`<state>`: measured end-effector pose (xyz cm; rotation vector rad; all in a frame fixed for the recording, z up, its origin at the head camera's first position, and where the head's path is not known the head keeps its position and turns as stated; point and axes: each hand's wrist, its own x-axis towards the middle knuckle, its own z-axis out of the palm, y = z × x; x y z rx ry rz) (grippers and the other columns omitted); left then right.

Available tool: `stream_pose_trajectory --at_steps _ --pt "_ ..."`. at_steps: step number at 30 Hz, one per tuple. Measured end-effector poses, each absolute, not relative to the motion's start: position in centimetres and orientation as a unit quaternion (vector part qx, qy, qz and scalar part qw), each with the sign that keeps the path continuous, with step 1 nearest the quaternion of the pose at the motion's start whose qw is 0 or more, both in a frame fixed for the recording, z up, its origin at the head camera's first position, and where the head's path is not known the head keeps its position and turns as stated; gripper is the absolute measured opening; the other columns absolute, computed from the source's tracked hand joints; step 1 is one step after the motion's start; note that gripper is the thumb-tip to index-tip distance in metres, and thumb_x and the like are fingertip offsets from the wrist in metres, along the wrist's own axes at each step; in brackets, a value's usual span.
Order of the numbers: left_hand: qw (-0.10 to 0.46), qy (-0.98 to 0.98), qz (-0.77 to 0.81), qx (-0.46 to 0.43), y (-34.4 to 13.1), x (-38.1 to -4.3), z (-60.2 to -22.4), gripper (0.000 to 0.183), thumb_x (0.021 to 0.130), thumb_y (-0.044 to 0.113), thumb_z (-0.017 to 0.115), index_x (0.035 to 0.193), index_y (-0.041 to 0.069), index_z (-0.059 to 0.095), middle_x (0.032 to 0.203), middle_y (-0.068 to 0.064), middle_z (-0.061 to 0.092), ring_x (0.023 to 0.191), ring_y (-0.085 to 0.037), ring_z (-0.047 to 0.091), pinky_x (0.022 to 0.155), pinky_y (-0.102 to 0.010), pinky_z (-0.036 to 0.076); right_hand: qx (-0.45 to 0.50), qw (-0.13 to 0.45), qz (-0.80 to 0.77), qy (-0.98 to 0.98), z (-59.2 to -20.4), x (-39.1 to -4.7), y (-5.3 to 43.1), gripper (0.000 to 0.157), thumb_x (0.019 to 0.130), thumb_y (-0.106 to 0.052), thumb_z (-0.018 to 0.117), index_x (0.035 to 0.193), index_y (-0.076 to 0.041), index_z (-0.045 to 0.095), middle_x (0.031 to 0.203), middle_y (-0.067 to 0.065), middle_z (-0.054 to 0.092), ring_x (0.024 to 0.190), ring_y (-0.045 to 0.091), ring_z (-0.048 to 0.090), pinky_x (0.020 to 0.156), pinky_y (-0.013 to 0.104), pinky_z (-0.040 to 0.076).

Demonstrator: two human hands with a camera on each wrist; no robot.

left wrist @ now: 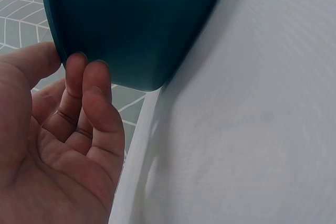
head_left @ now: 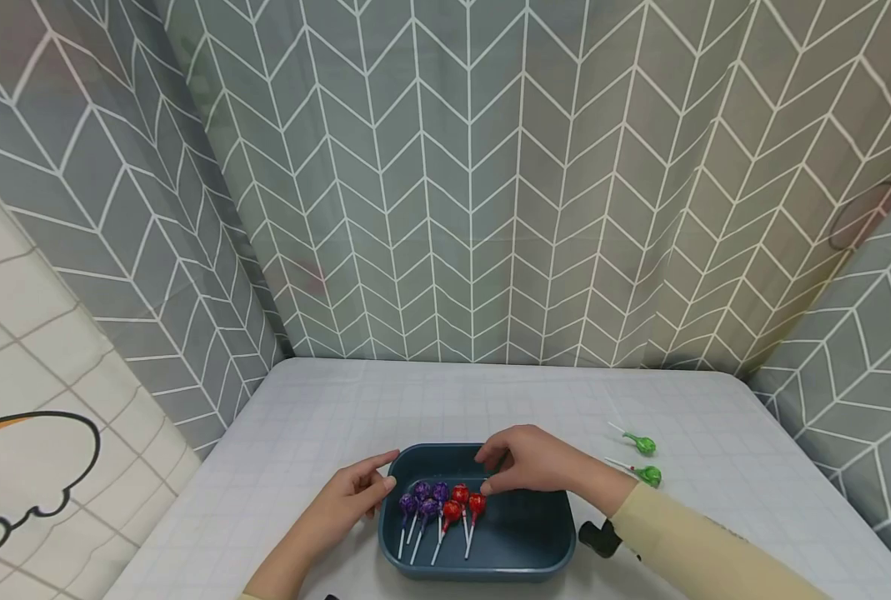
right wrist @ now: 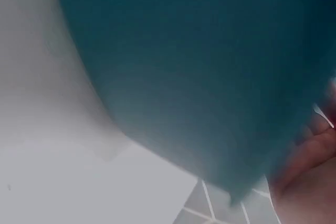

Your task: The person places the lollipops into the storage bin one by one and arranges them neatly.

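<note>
A dark blue tray [head_left: 523, 533] stands near the front of the table. My left hand [head_left: 355, 492] holds its left rim, thumb over the edge and fingers against the outer wall, as the left wrist view shows. My right hand [head_left: 531, 460] is over the back of the tray, thumb and forefinger apart. Its thumb tip is close to a red lollipop [head_left: 478, 503]. Two more red lollipops [head_left: 452, 511] lie beside that one, with several purple lollipops [head_left: 407, 503] to their left, sticks pointing toward me. In the right wrist view the tray's outer wall hides most of the right hand.
Two green lollipops [head_left: 648, 476] lie on the white table [head_left: 325, 417], right of the tray. A black object [head_left: 599, 539] is beside the tray, partly under the right sleeve [head_left: 700, 542]. A patterned curtain [head_left: 475, 208] hangs behind the table.
</note>
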<state>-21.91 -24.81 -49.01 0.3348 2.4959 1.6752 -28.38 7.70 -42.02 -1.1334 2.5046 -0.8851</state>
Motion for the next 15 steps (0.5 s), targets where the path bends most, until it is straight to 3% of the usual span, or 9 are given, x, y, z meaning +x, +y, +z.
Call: stream_pose_trajectory --at_steps 9,15 --pt "0.064 0.822 0.555 0.109 -24.9 -22.0 -49.1 0.048 0.099 0.029 0.062 0.143 0.011 0.053 0.084 -0.008 0.061 0.068 -0.021 0.056 0.057 -0.030 0.051 -0.349 0.096 -0.359 0.860 -40.3 -28.6 11.4 0.043 0.087 -0.036 0.077 0.122 -0.015 0.068 0.115 0.004 0.067 0.097 0.016 0.067 0.078 0.027 0.055" --pt "0.064 0.820 0.558 0.106 -24.9 -22.0 -48.9 0.049 0.099 0.029 0.063 0.143 0.011 0.053 0.084 -0.009 0.060 0.069 -0.021 0.056 0.057 -0.030 0.051 -0.294 0.073 -0.386 0.871 -40.4 -28.6 14.7 0.047 0.086 -0.037 0.078 0.124 -0.012 0.067 0.119 0.005 0.066 0.100 0.019 0.066 0.078 0.026 0.054"
